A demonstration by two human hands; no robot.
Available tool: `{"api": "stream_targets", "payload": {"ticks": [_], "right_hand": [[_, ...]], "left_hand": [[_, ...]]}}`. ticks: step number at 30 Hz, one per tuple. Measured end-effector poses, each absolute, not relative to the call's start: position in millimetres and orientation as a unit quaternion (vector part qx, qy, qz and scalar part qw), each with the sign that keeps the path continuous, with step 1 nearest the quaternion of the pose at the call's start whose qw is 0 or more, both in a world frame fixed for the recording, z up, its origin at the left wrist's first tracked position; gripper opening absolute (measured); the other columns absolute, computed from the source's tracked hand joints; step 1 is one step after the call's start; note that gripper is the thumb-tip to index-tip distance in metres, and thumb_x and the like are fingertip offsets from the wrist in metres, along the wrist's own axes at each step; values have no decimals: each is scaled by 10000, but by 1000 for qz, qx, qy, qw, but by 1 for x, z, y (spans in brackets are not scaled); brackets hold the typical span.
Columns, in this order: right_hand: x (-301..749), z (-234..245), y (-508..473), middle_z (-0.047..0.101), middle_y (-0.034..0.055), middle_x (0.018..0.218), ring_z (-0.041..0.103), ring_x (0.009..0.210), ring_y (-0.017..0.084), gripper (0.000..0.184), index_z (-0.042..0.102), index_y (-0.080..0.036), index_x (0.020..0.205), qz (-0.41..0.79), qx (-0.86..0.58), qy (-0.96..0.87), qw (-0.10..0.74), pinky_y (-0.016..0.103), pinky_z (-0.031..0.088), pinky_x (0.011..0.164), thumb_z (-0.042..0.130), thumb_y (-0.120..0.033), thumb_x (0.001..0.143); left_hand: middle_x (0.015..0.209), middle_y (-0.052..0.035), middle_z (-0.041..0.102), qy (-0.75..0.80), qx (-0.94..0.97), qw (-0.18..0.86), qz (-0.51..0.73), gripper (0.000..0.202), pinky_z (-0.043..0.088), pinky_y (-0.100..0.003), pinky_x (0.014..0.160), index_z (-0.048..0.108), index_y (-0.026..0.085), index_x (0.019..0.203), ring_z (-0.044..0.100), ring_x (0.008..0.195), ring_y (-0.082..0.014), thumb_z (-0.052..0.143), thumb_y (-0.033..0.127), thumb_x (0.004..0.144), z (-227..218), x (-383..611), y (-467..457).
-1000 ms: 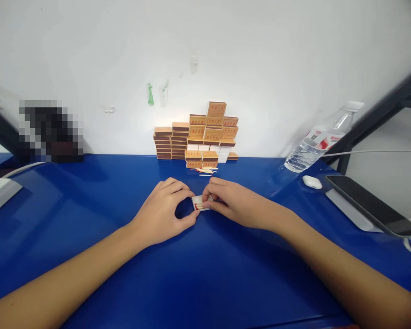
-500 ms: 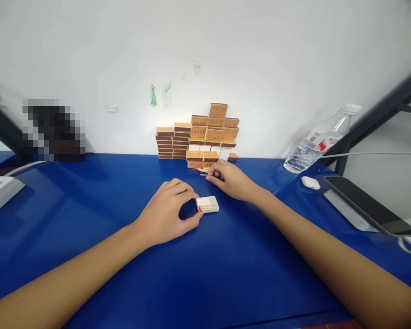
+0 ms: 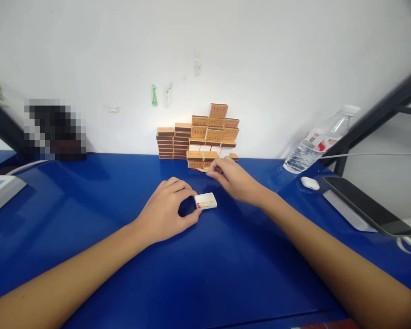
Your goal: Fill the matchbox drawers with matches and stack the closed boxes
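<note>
Matchsticks (image 3: 202, 170) look mid-pickup: right hand (image 3: 233, 178) bunched there (can't tell if gripping), light pinch needed, left hand (image 3: 166, 210) clamped on the matchbox tray (image 3: 205, 197).

Clear bottle (image 3: 317, 142), white case (image 3: 310, 183), dark phone (image 3: 368, 204)

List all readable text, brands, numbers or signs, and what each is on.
"安全火…": left-hand matchbox facing front in the stack; last character blurred.
Other matchboxes: red characters, too small to read reliably.
Bottle label: blurred, unreadable.
White device, left edge: marks too small.
</note>
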State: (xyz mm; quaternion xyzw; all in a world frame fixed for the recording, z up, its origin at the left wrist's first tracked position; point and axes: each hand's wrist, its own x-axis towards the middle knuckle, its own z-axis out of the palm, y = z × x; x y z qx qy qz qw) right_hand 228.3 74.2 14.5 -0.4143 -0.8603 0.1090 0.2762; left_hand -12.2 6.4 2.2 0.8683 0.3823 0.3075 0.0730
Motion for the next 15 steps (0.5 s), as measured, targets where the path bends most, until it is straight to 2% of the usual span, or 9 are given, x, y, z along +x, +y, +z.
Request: {"api": "stream_targets", "payload": {"ticks": [3,5,9,11,15], "right_hand": [[227,23,62,688,95,1155,587,1095,243,172,625,-216,1123,130,-378,-870,287,413,470,951,473,-226,1045],[223,26,54,694,91,1198,594,1134,236,221,659,-224,1146,155,-352,-878,284,423,462,991,459,-221,1052],[216,26,43,734,67,993,640,866,190,187,705,-195,1008,283,-393,-808,337,348,502,784,585,-339,1012],[215,24,42,745,63,957,643,826,180,210,712,-181,958,347,-403,-759,375,330,497,740,677,-389,954],[216,19,41,721,24,846,572,728,147,174,763,-191,878,367,-416,-756,347,310,451,686,746,-362,900]], "left_hand": [[1065,-60,748,392,865,66,305,196,505,-465,905,749,229,1058,641,1048,-276,724,324,888,2,-13,7],[1074,-61,749,400,863,61,303,206,500,-469,910,751,228,1062,637,1057,-280,733,320,879,1,-13,7],[1076,-60,750,409,857,56,309,204,501,-474,917,751,228,1056,638,1049,-279,734,330,880,1,-14,9],[1067,-61,752,409,855,53,316,202,505,-474,920,747,220,1052,641,1036,-274,729,336,888,1,-14,10],[1047,-59,756,409,849,51,330,190,516,-466,907,741,219,1038,646,1008,-266,722,342,896,1,-14,10]]}}
